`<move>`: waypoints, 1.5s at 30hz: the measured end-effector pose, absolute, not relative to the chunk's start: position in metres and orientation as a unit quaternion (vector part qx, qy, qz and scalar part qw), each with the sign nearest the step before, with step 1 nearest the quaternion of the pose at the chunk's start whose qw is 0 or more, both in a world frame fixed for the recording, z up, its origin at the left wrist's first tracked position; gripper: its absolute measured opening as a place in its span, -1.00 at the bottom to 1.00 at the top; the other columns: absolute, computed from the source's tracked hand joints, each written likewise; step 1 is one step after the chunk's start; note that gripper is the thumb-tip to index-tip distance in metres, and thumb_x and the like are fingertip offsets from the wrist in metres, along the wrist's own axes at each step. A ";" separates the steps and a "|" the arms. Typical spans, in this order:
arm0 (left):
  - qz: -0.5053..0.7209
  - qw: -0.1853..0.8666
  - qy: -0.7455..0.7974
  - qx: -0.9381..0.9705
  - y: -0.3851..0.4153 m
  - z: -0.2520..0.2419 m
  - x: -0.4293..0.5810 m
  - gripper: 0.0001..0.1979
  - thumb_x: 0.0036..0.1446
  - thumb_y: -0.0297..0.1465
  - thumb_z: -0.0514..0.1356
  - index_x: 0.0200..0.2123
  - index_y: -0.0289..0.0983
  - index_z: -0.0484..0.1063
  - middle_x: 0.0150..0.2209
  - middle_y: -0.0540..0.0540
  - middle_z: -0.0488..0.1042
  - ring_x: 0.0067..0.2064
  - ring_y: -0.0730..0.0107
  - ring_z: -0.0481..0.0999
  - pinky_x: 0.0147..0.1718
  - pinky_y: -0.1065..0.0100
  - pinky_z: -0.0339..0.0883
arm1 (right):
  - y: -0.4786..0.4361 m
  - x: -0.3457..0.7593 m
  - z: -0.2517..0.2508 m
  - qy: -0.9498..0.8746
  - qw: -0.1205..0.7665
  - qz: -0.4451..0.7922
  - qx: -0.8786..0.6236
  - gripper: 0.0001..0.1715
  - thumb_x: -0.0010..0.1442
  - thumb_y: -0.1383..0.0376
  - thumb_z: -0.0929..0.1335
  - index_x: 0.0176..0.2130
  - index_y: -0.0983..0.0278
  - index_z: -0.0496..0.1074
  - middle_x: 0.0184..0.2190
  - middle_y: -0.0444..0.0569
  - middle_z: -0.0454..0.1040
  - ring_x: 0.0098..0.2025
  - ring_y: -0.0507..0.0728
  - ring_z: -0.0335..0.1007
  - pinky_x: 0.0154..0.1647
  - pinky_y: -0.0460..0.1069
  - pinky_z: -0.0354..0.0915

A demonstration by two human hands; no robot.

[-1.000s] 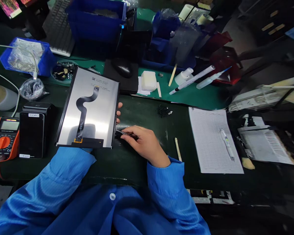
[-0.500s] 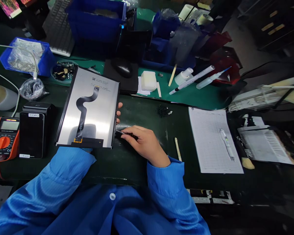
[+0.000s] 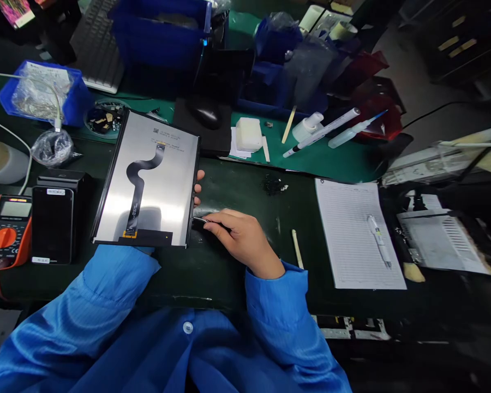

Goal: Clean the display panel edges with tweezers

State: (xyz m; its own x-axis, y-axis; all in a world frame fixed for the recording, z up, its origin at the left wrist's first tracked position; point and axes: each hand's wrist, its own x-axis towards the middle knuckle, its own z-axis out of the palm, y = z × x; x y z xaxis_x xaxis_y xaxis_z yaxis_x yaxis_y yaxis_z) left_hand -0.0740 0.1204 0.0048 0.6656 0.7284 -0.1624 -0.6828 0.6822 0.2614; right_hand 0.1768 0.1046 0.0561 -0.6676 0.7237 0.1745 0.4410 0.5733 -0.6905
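Note:
A silver display panel (image 3: 155, 185) with a black flex cable (image 3: 141, 183) running down its back is held tilted above the dark bench. My left hand (image 3: 198, 185) is under it, with only fingertips showing at its right edge, gripping the panel. My right hand (image 3: 239, 237) rests on the bench beside the panel's lower right corner. Its fingers are pinched on thin metal tweezers (image 3: 199, 220) whose tip touches the panel's edge.
An orange multimeter (image 3: 4, 229) and a black phone on a stand (image 3: 52, 221) sit left. A lined paper sheet with a pen (image 3: 378, 234) lies right. A wooden stick (image 3: 297, 248), mouse (image 3: 205, 113), white block (image 3: 249, 134), blue bins and bottles crowd the back.

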 end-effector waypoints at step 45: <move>0.404 0.886 0.201 0.105 0.115 0.016 -0.070 -0.51 0.30 -0.12 0.08 0.16 -0.27 0.39 -0.14 -0.12 0.55 -0.14 0.19 0.53 -0.14 0.22 0.36 | 0.103 0.175 0.054 -0.863 0.203 0.311 -0.343 -0.80 0.37 0.22 0.36 -0.14 0.17 0.60 -0.26 -0.06 0.66 -0.27 0.11 0.58 -0.22 -0.02 0.40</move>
